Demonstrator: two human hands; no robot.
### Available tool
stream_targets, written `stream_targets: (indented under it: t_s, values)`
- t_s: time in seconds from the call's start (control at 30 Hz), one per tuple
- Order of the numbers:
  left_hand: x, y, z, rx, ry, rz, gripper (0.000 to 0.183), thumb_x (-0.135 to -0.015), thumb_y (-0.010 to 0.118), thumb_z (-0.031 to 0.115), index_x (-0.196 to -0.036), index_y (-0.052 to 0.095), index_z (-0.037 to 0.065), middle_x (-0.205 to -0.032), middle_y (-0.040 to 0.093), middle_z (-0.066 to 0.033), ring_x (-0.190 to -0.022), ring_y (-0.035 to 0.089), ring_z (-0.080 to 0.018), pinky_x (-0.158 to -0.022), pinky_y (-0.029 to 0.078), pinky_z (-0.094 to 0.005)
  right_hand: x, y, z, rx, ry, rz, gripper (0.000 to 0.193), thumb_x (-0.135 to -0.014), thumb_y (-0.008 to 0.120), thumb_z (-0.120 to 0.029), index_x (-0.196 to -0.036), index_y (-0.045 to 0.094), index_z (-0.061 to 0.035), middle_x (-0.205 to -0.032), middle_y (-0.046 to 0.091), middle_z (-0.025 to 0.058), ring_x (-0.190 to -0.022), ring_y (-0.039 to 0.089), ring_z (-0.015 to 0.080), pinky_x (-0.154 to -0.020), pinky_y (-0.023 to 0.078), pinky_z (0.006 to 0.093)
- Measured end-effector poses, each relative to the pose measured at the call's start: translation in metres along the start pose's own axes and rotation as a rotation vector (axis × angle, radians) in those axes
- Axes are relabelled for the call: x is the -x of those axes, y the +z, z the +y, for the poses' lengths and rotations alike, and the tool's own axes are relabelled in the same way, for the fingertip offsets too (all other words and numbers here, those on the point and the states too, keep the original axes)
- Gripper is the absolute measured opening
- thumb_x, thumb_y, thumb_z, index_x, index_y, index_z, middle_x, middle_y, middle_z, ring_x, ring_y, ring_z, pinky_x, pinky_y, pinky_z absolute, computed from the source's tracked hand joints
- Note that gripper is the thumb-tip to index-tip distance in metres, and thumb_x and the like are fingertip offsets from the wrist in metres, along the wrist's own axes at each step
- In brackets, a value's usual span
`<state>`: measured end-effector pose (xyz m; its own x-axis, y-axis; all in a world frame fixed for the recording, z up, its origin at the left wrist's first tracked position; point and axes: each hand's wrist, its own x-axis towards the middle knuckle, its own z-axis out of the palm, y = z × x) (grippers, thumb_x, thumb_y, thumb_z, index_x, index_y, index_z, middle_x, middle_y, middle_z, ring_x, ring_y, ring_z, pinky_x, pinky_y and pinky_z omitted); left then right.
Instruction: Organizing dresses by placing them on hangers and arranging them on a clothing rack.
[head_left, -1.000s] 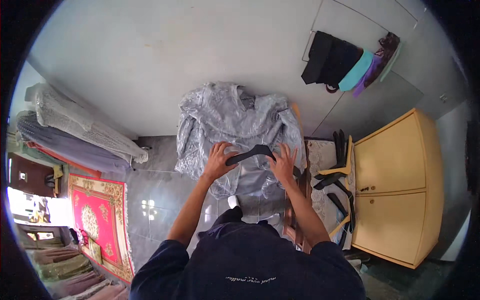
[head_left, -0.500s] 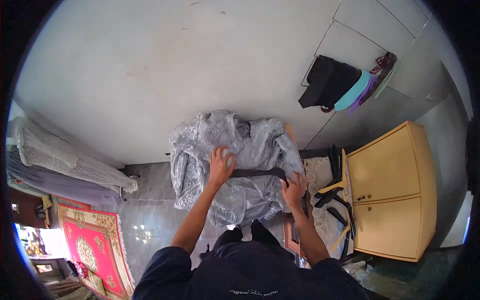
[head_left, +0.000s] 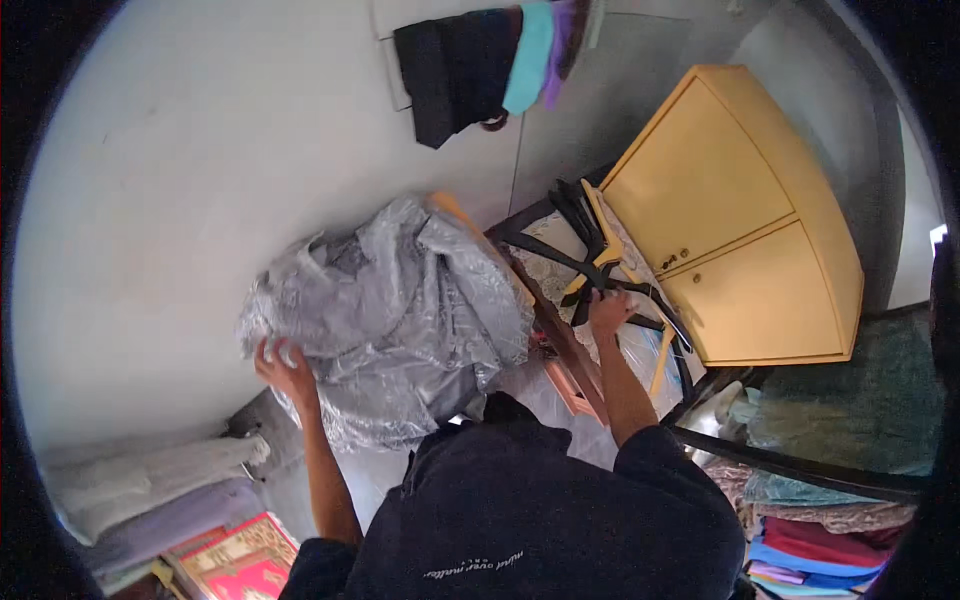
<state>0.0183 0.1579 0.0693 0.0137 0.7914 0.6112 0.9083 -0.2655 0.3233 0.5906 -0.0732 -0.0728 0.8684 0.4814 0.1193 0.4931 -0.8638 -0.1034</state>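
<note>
A bulky grey garment in clear crinkled plastic [head_left: 390, 290] is spread out in front of me, against the wall. At its left edge is my left hand [head_left: 287, 370], fingers curved and apart, touching or just beside the plastic. My right hand [head_left: 608, 312] reaches into a pile of black and tan hangers on the right. Its fingers are curled round a black hanger [head_left: 560, 256] where several hangers cross. A tan hanger [head_left: 592, 212] lies close beside it. The fingertips are partly hidden.
The hangers lie on a lace-covered surface [head_left: 550, 235] with a dark wooden edge. Behind them stands a yellow two-door cabinet [head_left: 715, 210]. Black, turquoise and purple cloths [head_left: 455, 75] hang on a wall rack. Folded fabrics [head_left: 820, 545] are stacked at lower right; rolled cloth [head_left: 160, 475] lies left.
My view has turned right. My right hand has moved from the garment to the hanger pile, and the black hanger is off the garment. My left hand has gone to the garment's left edge.
</note>
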Motion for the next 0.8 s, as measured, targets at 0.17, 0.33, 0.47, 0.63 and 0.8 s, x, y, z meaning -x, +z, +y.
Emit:
stream_targets:
  t_s: [0.17, 0.33, 0.47, 0.63, 0.8]
  values:
    - [0.040, 0.026, 0.052, -0.031, 0.077, -0.063, 0.023, -0.083, 0.064, 0.012, -0.106, 0.063, 0.011, -0.128, 0.053, -0.0164, -0.121, 0.045, -0.0392, -0.101, 0.035, -0.0529, -0.040, 0.027, 0.080, -0.009, 0.224, 0.037, 0.044, -0.089, 0.057, -0.047, -0.101, 0.073, -0.0080, -0.128, 0.055, 0.0146, -0.125, 0.043, 0.0333, -0.110, 0.012, 0.0668]
    - [0.082, 0.099, 0.192, 0.354, 0.381, -0.452, 0.037, -0.080, 0.068, 0.017, -0.115, 0.061, 0.010, -0.133, 0.049, -0.0165, -0.127, 0.041, -0.0385, -0.105, 0.031, -0.0537, -0.054, 0.035, 0.106, 0.024, 0.217, 0.159, 0.037, -0.087, 0.060, -0.043, -0.102, 0.073, -0.0121, -0.131, 0.053, 0.0145, -0.126, 0.043, 0.0338, -0.111, 0.010, 0.0663]
    - [0.119, 0.182, 0.360, 0.629, 0.651, -0.788, 0.046, -0.079, 0.068, 0.019, -0.123, 0.059, 0.009, -0.141, 0.041, -0.0181, -0.130, 0.037, -0.0393, -0.108, 0.027, -0.0553, -0.057, 0.038, 0.134, -0.004, 0.236, 0.216, 0.035, -0.086, 0.060, -0.040, -0.108, 0.072, -0.0146, -0.145, 0.044, 0.0131, -0.136, 0.034, 0.0335, -0.112, 0.009, 0.0653]
    - [0.153, 0.256, 0.483, 0.585, 1.049, -0.910, 0.068, -0.084, 0.063, 0.031, -0.144, 0.040, 0.009, -0.155, 0.024, -0.0186, -0.141, 0.024, -0.0415, -0.115, 0.018, -0.0557, -0.071, 0.033, 0.131, -0.049, 0.278, 0.107, 0.038, -0.087, 0.061, -0.042, -0.113, 0.071, -0.0167, -0.145, 0.043, 0.0126, -0.136, 0.035, 0.0321, -0.111, 0.013, 0.0645]
    - [0.173, 0.267, 0.501, 0.538, 1.038, -0.922, 0.070, -0.087, 0.062, 0.033, -0.147, 0.035, 0.008, -0.158, 0.017, -0.0178, -0.143, 0.021, -0.0406, -0.115, 0.013, -0.0580, -0.055, 0.039, 0.124, -0.054, 0.187, 0.162, 0.044, -0.087, 0.062, -0.046, -0.108, 0.071, -0.0087, -0.146, 0.041, 0.0150, -0.136, 0.034, 0.0351, -0.111, 0.013, 0.0647]
